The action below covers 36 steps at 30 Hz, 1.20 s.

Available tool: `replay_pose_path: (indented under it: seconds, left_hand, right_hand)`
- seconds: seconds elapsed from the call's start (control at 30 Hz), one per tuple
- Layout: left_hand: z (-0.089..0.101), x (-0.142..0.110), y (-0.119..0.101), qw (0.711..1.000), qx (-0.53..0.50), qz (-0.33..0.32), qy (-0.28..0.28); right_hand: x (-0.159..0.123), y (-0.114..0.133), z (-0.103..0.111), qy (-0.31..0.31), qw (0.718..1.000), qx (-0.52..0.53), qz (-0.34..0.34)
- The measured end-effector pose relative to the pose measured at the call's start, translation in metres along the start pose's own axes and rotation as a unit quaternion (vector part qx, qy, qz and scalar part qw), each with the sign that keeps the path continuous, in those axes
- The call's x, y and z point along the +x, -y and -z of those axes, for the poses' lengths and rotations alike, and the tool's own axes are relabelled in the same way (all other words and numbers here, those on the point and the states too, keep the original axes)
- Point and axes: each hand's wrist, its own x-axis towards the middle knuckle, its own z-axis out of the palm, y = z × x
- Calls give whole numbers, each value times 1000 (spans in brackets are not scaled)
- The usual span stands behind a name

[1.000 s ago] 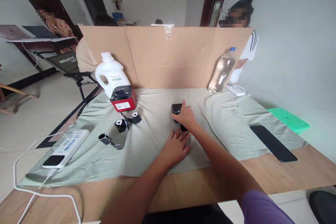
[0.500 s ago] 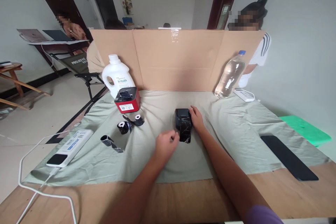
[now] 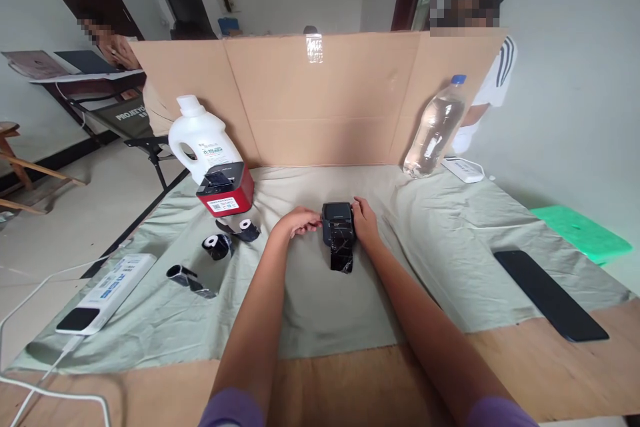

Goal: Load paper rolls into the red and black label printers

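Note:
A small black label printer sits mid-table on the grey-green cloth, with a strip of black marbled tape hanging out of its front. My left hand touches the printer's left side with curled fingers. My right hand grips its right side. A red and black printer stands to the left. Near it lie black tape rolls and a loose roll.
A cardboard screen closes the back. A white detergent jug stands at back left, a clear water bottle at back right. A power strip with a phone lies left, a black phone right. People sit beyond the screen.
My left hand has moved from the cloth near the tape up to the printer's left side. My right hand has slid off the printer's top to its right side.

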Motion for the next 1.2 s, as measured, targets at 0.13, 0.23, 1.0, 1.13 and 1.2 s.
replay_pose_path:
  seconds: [0.13, 0.23, 1.0, 1.13, 1.2]
  left_hand:
    - [0, 6, 8, 999, -30, 4, 26]
    - [-2, 8, 7, 999, -40, 6, 23]
    - [-6, 2, 0, 999, -42, 11, -11]
    - [-4, 2, 0, 999, -48, 7, -13]
    - [-1, 1, -2, 998, -53, 0, -16]
  right_hand:
    - [0, 0, 0, -2, 1000, 1, 0]
    - [0, -1, -1, -3, 1000, -5, 0]
    - [0, 1, 0, -10, 1000, -29, -3]
    - [2, -2, 0, -13, 1000, -24, 0]
    - [3, -5, -1, -17, 1000, -18, 4]
